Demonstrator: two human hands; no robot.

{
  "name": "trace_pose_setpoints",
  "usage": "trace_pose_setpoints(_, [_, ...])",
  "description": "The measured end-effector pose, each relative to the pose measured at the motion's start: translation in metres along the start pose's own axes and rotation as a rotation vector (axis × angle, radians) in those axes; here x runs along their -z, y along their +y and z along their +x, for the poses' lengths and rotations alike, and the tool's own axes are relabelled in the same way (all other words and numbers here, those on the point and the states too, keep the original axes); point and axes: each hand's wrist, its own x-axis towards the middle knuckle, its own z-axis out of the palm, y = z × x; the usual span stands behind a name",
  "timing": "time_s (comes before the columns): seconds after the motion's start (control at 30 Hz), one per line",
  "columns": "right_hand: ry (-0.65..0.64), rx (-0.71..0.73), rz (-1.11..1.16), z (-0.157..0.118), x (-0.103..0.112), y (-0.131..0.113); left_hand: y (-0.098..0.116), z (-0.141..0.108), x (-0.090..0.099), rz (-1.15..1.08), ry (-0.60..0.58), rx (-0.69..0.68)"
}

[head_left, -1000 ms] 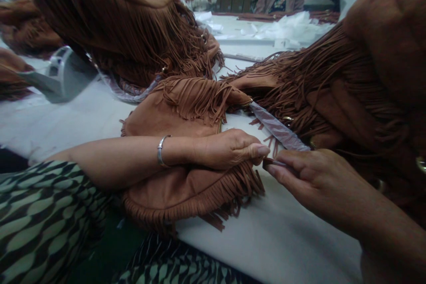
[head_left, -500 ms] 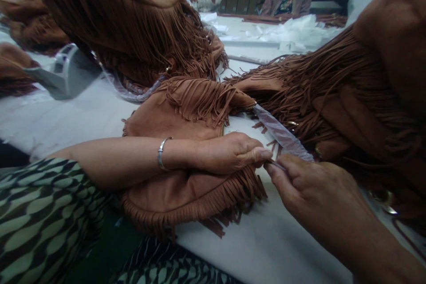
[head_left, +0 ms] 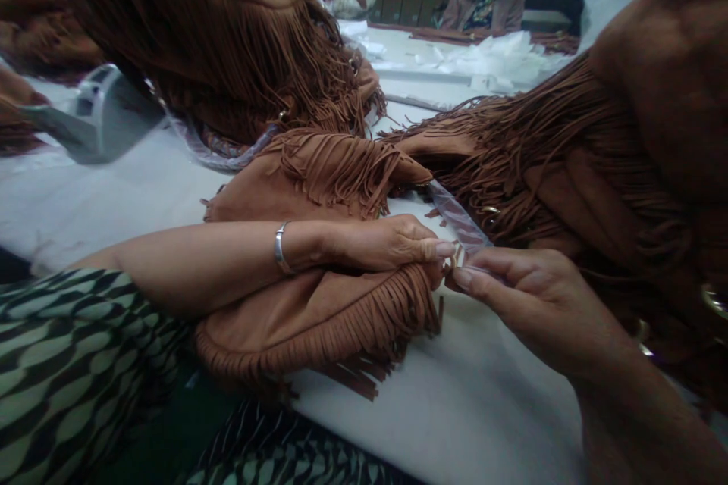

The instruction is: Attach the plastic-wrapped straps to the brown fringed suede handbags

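Note:
My left hand (head_left: 398, 242), with a bangle on its wrist, lies across a brown suede fringed bag (head_left: 318, 311). Its thumb presses down on the curled fingers; most of what they pinch is hidden. Opposite it, my right hand (head_left: 523, 284) pinches with thumb and forefinger at a small gold-coloured metal piece (head_left: 456, 256). The two sets of fingertips nearly meet there, past the bag's right edge. A strap wrapped in clear plastic (head_left: 455, 212) runs from the bag's upper corner down behind my right fingers.
More fringed brown bags are heaped at the back left (head_left: 210, 45) and on the right (head_left: 626, 159). A grey plastic holder (head_left: 96, 117) stands at left on the white table (head_left: 455, 409). White wrapping sheets (head_left: 500, 57) lie farther back, where two people sit.
My right hand has turned and its fingers have straightened somewhat, with the gold-coloured piece now showing between the hands. My left hand has shifted slightly up and left.

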Motion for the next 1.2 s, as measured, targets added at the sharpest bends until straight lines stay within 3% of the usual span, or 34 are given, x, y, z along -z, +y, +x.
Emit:
trace_pose_setpoints(0.1, [-0.062,-0.026,0.125,-0.001,0.006,-0.001,0.002,0.000,0.001,-0.043,-0.038,-0.037])
trace_pose_setpoints(0.2, [-0.016,0.015,-0.033,-0.006,0.007,-0.008,0.007,-0.002,0.000,0.109,-0.015,-0.074])
trace_pose_setpoints(0.33, [0.245,0.120,-0.378,-0.014,-0.004,-0.017,0.014,-0.010,-0.003,0.322,0.041,-0.173])
trace_pose_setpoints(0.43, [0.383,0.210,-0.456,-0.019,-0.015,-0.016,0.017,-0.015,-0.003,0.416,0.061,-0.214])
trace_pose_setpoints(0.57, [0.404,0.247,-0.445,-0.025,-0.025,-0.012,0.019,-0.018,-0.005,0.677,0.051,-0.166])
trace_pose_setpoints(0.67, [0.418,0.208,-0.421,-0.027,-0.026,-0.014,0.021,-0.019,-0.009,0.932,0.134,-0.129])
trace_pose_setpoints(0.8, [0.307,0.119,-0.232,-0.027,-0.020,-0.019,0.023,-0.019,-0.013,1.118,0.183,-0.055])
trace_pose_setpoints(0.9, [0.218,0.036,-0.139,-0.026,-0.016,-0.020,0.024,-0.018,-0.011,1.106,0.156,-0.058])
trace_pose_setpoints(1.07, [0.374,0.045,0.067,-0.023,-0.018,-0.019,0.024,-0.015,-0.001,0.777,0.071,-0.169])
trace_pose_setpoints(1.2, [0.453,-0.068,0.269,-0.023,-0.023,-0.025,0.024,-0.013,0.001,0.487,0.034,-0.204])
